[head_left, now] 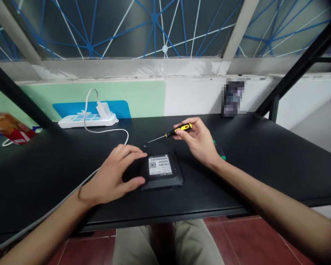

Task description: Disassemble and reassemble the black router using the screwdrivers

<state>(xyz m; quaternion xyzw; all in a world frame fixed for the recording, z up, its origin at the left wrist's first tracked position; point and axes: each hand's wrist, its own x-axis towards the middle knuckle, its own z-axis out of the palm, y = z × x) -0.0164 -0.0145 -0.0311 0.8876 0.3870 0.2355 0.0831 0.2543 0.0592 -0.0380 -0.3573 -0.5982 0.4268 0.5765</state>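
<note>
My right hand (200, 141) grips a screwdriver (179, 130) with a black and yellow handle. Its thin shaft points left and slightly down, the tip close to a tiny light-coloured piece (145, 146), perhaps a screw, on the table. A flat black drive (173, 162) with a white printed label lies in a larger dark tray or bracket (162, 182). On the left side of this assembly rests my left hand (121, 171), its fingers apart at the edge. Partly hidden behind my right wrist is a green and black object (220, 150).
A white power strip (88, 120) with a plugged-in charger (104, 109) stands by the wall; its white cable (110, 130) runs behind and under my left arm. A bottle (12, 127) lies at far left. A blurred-out upright object (233, 98) leans at the back right of the black table (278, 162).
</note>
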